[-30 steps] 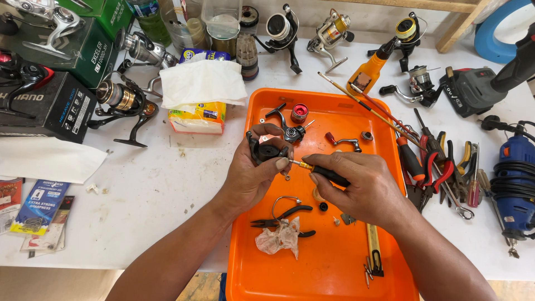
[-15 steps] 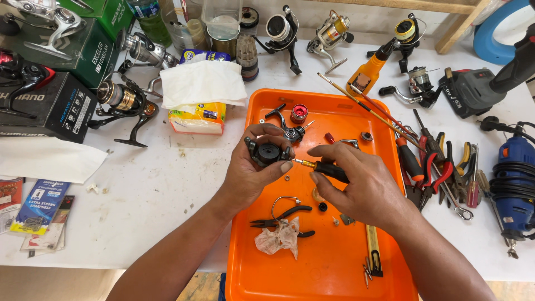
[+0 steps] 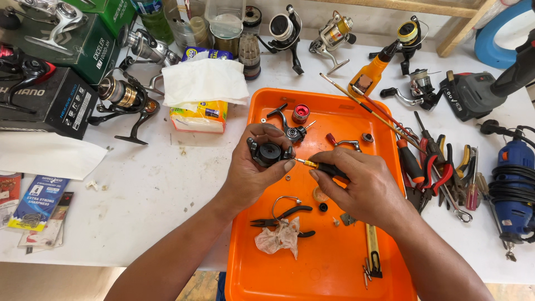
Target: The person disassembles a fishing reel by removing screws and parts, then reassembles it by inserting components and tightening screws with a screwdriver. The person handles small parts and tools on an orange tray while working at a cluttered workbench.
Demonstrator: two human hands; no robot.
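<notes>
**Screwdriver tip meeting reel body over the tray**

The black reel body (image 3: 267, 151) is sitting above the orange tray (image 3: 334, 278), with the left hand (image 3: 253, 170) clamping around it. The right hand (image 3: 356, 184) is gripping a small screwdriver (image 3: 317, 165), its tip touching the body. Black pliers (image 3: 281, 218) and a crumpled rag (image 3: 278, 237) are lying just below on the tray, on the white worktop (image 3: 150, 195).

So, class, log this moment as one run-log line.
left hand: holds black reel body | right hand: screwdriver tip at body | over orange tray
</notes>
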